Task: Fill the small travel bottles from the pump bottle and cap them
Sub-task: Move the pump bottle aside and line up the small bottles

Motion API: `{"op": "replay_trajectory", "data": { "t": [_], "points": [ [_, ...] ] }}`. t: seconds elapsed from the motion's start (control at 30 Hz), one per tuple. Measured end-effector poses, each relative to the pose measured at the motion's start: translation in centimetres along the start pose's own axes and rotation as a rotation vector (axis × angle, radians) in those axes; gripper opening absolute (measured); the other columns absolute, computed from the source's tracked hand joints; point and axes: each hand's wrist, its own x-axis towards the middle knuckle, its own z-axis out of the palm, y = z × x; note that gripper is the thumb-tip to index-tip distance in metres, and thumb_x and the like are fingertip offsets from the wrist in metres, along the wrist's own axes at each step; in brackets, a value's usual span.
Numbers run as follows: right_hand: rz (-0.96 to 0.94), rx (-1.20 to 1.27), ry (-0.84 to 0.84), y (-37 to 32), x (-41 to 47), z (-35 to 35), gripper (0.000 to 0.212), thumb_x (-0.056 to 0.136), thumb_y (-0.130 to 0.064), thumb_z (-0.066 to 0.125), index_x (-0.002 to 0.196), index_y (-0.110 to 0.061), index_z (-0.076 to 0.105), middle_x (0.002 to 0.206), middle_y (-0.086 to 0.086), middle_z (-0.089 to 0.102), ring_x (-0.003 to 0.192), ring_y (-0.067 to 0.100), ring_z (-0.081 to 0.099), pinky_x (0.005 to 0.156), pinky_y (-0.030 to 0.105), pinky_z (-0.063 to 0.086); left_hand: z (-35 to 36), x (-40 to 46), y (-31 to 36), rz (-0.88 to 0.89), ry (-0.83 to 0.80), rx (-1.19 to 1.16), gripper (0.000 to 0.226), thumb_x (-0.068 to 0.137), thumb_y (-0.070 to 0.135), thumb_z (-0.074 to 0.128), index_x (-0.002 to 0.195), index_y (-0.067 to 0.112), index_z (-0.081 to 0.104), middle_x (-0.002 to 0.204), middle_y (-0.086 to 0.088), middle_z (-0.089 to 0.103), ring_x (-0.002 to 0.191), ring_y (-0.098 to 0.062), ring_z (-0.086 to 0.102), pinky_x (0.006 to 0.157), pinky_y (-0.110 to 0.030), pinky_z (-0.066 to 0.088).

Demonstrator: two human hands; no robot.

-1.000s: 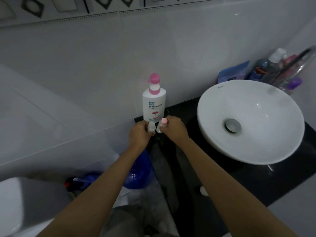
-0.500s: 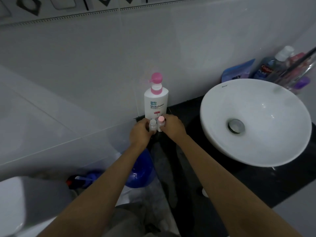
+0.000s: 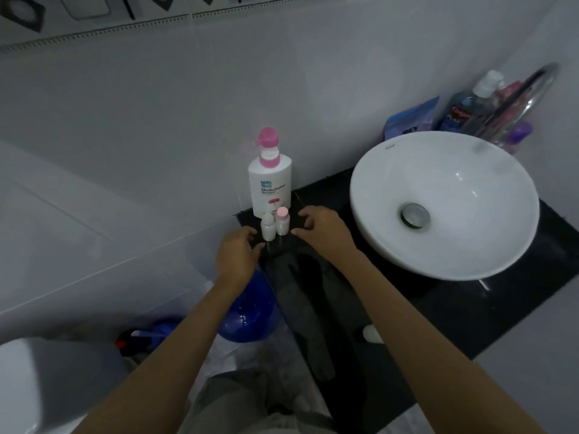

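Pink-capped and white-capped travel bottles [image 3: 275,225] stand upright, touching, on the black table [image 3: 445,311] between the hands, in front of the pump bottle [image 3: 270,180]. The left hand [image 3: 235,256] and right hand [image 3: 322,230] flank them, fingers spread and holding nothing.

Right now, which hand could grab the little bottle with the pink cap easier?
Probably the right hand. Its open fingers sit beside the pink-capped travel bottle, while the white-capped travel bottle stands between that bottle and the left hand.
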Motion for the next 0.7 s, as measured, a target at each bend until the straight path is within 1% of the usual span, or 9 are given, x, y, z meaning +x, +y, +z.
{"op": "replay_trajectory", "data": {
  "t": [0.07, 0.1, 0.2, 0.3, 0.4, 0.5, 0.6, 0.67, 0.7],
  "points": [
    [0.025, 0.066, 0.046, 0.4, -3.4, -1.7, 0.038, 0.082, -0.029, 0.069, 0.116, -0.015, 0.060, 0.098, 0.002, 0.063, 0.085, 0.010, 0.057, 0.084, 0.027, 0.049, 0.2, -2.1, -0.7, 0.167, -0.001, 0.082, 0.025, 0.086, 0.025, 0.066, 0.105, 0.010, 0.065, 0.098, -0.009, 0.067, 0.093, -0.023, 0.059, 0.079, -0.034, 0.049],
    [0.035, 0.091, 0.074, 0.9, -5.2, -2.4, 0.036, 0.082, -0.030, 0.069, 0.114, -0.016, 0.062, 0.095, 0.001, 0.065, 0.082, 0.010, 0.057, 0.084, 0.027, 0.050, 0.4, -3.3, -0.9, 0.246, -0.033, 0.097, 0.026, 0.088, 0.027, 0.063, 0.106, 0.009, 0.065, 0.101, -0.010, 0.067, 0.096, -0.024, 0.059, 0.081, -0.034, 0.049],
    [0.052, 0.131, 0.212, 3.0, -11.1, -3.9, 0.030, 0.080, -0.031, 0.071, 0.104, -0.014, 0.067, 0.085, 0.002, 0.067, 0.072, 0.014, 0.059, 0.077, 0.032, 0.053, 1.6, -6.1, -1.1, 0.448, -0.192, 0.143, 0.049, 0.095, 0.045, 0.040, 0.116, 0.008, 0.064, 0.121, -0.013, 0.065, 0.114, -0.027, 0.057, 0.095, -0.039, 0.047],
    [0.130, 0.084, 0.325, 5.3, -16.3, -4.4, 0.035, 0.077, -0.038, 0.072, 0.103, -0.016, 0.068, 0.085, -0.002, 0.065, 0.070, 0.013, 0.060, 0.069, 0.033, 0.054, 3.0, -7.2, -0.8, 0.610, -0.322, 0.301, 0.067, 0.097, 0.053, 0.016, 0.123, 0.011, 0.061, 0.133, -0.012, 0.058, 0.126, -0.030, 0.051, 0.104, -0.042, 0.036],
    [0.250, -0.001, 0.348, 7.7, -19.5, -3.8, 0.048, 0.073, -0.050, 0.071, 0.111, -0.020, 0.064, 0.091, -0.006, 0.060, 0.072, 0.008, 0.058, 0.065, 0.026, 0.049, 3.7, -7.1, -0.3, 0.646, -0.401, 0.421, 0.070, 0.097, 0.053, 0.011, 0.127, 0.011, 0.058, 0.136, -0.014, 0.054, 0.128, -0.032, 0.049, 0.104, -0.043, 0.029],
    [0.384, -0.090, 0.240, 9.4, -20.7, -2.1, 0.059, 0.074, -0.054, 0.069, 0.123, -0.025, 0.055, 0.105, -0.004, 0.058, 0.088, 0.011, 0.058, 0.068, 0.025, 0.043, 4.0, -7.0, -0.5, 0.649, -0.452, 0.504, 0.073, 0.097, 0.054, 0.006, 0.128, 0.011, 0.056, 0.137, -0.015, 0.053, 0.128, -0.033, 0.049, 0.103, -0.045, 0.027],
    [0.465, -0.078, 0.126, 10.3, -20.6, -0.2, 0.060, 0.074, -0.049, 0.070, 0.126, -0.026, 0.051, 0.119, -0.004, 0.056, 0.104, 0.016, 0.058, 0.076, 0.028, 0.043, 4.2, -7.1, -0.8, 0.639, -0.473, 0.505, 0.074, 0.096, 0.055, 0.005, 0.131, 0.011, 0.053, 0.140, -0.015, 0.051, 0.130, -0.032, 0.047, 0.104, -0.045, 0.026],
    [0.500, -0.015, 0.103, 10.8, -20.2, 0.8, 0.054, 0.073, -0.042, 0.073, 0.122, -0.025, 0.056, 0.120, -0.002, 0.059, 0.107, 0.019, 0.058, 0.081, 0.030, 0.045, 4.4, -7.1, -1.0, 0.632, -0.481, 0.485, 0.074, 0.096, 0.056, 0.005, 0.134, 0.011, 0.050, 0.143, -0.015, 0.047, 0.133, -0.032, 0.043, 0.106, -0.045, 0.024],
    [0.505, 0.015, 0.107, 11.0, -20.1, 1.3, 0.047, 0.073, -0.039, 0.073, 0.116, -0.024, 0.059, 0.116, -0.001, 0.061, 0.105, 0.021, 0.060, 0.081, 0.031, 0.046, 4.4, -7.1, -1.0, 0.624, -0.487, 0.474, 0.073, 0.095, 0.056, 0.005, 0.135, 0.012, 0.048, 0.144, -0.014, 0.045, 0.134, -0.032, 0.041, 0.107, -0.044, 0.024]
  ]
}}
